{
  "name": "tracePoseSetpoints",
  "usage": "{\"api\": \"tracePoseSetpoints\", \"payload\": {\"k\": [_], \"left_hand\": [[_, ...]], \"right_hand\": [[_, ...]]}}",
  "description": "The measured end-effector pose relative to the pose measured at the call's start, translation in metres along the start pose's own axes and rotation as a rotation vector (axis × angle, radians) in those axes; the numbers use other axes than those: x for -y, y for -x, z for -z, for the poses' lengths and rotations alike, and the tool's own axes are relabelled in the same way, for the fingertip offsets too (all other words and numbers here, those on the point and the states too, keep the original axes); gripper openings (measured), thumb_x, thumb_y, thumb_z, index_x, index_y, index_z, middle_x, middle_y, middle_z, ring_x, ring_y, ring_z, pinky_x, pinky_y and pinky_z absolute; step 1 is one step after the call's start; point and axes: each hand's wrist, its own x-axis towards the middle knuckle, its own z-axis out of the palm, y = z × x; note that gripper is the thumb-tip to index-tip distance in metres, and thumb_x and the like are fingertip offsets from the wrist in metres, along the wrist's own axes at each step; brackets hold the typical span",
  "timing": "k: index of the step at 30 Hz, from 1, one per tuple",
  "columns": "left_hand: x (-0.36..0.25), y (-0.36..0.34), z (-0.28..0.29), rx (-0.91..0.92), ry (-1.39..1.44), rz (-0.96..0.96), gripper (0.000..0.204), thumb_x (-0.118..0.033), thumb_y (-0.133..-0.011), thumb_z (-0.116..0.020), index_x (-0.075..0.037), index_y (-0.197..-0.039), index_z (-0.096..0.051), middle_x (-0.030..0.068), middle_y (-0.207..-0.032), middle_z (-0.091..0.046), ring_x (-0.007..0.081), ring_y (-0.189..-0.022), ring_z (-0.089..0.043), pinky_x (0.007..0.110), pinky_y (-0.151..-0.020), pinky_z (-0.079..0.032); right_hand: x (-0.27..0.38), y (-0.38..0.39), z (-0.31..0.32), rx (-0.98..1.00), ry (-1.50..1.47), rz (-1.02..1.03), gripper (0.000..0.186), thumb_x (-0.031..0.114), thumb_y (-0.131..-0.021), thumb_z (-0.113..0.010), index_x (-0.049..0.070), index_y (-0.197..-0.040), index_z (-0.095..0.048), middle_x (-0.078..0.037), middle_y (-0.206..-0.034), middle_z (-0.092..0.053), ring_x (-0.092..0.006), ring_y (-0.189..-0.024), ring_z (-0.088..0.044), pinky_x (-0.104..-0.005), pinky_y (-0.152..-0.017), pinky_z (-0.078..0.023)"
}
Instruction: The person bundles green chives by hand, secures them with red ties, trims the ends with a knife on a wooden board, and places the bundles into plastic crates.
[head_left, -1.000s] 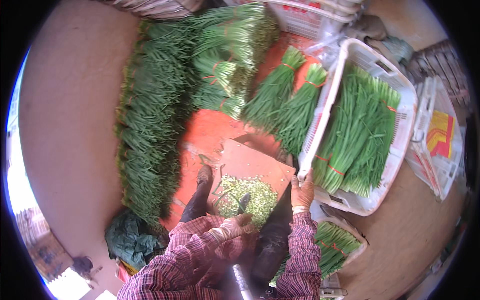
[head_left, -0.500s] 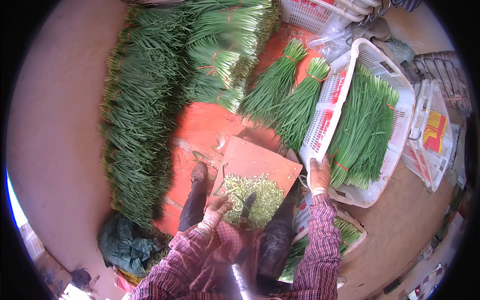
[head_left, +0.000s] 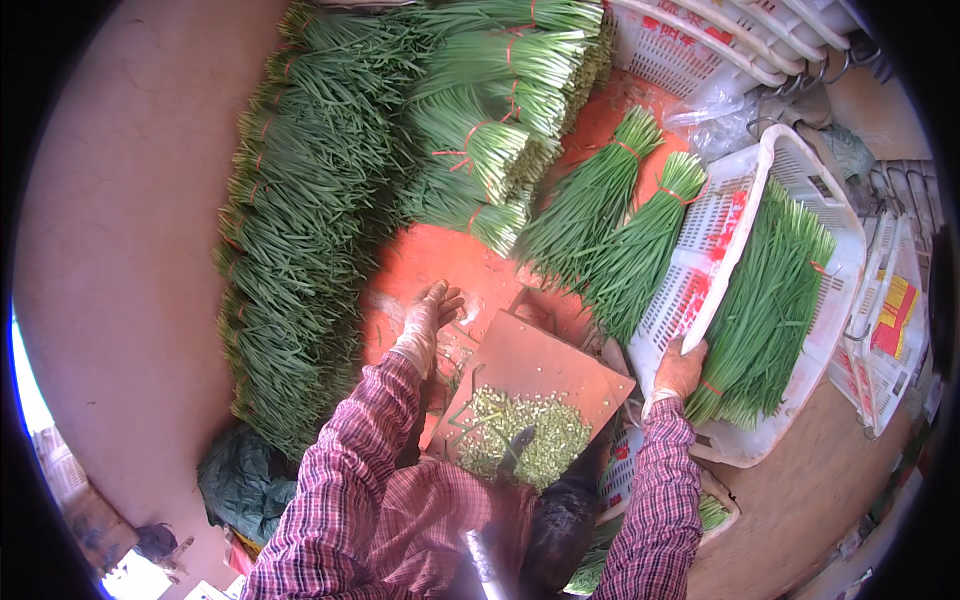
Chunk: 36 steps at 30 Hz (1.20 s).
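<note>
Now, basket (head_left: 700, 270): white, slatted, tilted on edge, full of green chives (head_left: 765, 300).
Right hand (head_left: 678, 368): grips its lower rim.
Left hand (head_left: 428, 318): fingers spread, empty, over red mat (head_left: 440, 260).
Room: chive bundles (head_left: 600, 215) crowd basket's left.

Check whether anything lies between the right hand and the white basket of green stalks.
Nothing does. The right hand already grips the near rim of the white basket, in direct contact, with the green stalks lying inside it. The left hand is apart, over the orange mat.
</note>
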Motion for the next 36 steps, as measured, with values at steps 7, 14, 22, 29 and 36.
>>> {"api": "tracePoseSetpoints", "payload": {"k": [7, 14, 22, 29, 36], "left_hand": [[-0.065, 0.051, -0.035, 0.175, -0.252, -0.130, 0.065, -0.030, -0.092, -0.071, -0.002, -0.144, -0.046, 0.0140, -0.129, -0.064, 0.0226, -0.112, -0.065, 0.034, -0.098, -0.048], [-0.121, 0.014, -0.032, 0.067, -0.694, -0.269, 0.078, -0.026, -0.084, -0.079, 0.000, -0.147, -0.041, 0.0178, -0.138, -0.057, 0.0254, -0.123, -0.057, 0.038, -0.107, -0.045], [-0.312, -0.121, -0.215, 0.011, -1.220, -0.816, 0.087, -0.034, -0.077, -0.080, -0.004, -0.148, -0.041, 0.0194, -0.144, -0.052, 0.0319, -0.136, -0.049, 0.036, -0.113, -0.039], [-0.394, -0.231, -0.303, -0.017, -1.405, -1.383, 0.067, -0.017, -0.073, -0.076, -0.007, -0.134, -0.050, 0.0168, -0.145, -0.049, 0.0351, -0.137, -0.043, 0.042, -0.110, -0.042], [-0.382, -0.255, -0.347, -0.266, -1.859, -1.116, 0.093, -0.033, -0.071, -0.085, -0.010, -0.147, -0.037, 0.0083, -0.160, -0.032, 0.0318, -0.138, -0.043, 0.039, -0.109, -0.043]], "right_hand": [[-0.010, 0.003, -0.010, 0.023, 0.036, -0.022, 0.040, 0.030, -0.094, -0.058, 0.001, -0.121, -0.053, -0.026, -0.108, -0.068, -0.0442, -0.100, -0.066, -0.0512, -0.087, -0.051], [-0.003, 0.008, -0.012, -0.026, 0.033, -0.014, 0.036, 0.026, -0.092, -0.060, 0.003, -0.119, -0.053, -0.026, -0.106, -0.068, -0.0444, -0.096, -0.066, -0.0519, -0.082, -0.051], [-0.020, 0.008, -0.011, -0.077, 0.117, -0.068, 0.037, 0.025, -0.090, -0.063, 0.000, -0.116, -0.055, -0.028, -0.105, -0.067, -0.0471, -0.093, -0.065, -0.0519, -0.080, -0.051], [-0.004, 0.014, -0.006, -0.098, 0.143, -0.087, 0.039, 0.027, -0.091, -0.064, 0.001, -0.119, -0.056, -0.028, -0.100, -0.066, -0.0487, -0.092, -0.064, -0.0538, -0.077, -0.051], [-0.023, 0.017, -0.015, -0.130, 0.069, -0.087, 0.038, 0.023, -0.093, -0.062, 0.000, -0.122, -0.056, -0.027, -0.099, -0.067, -0.0446, -0.090, -0.067, -0.0504, -0.077, -0.052]]}}
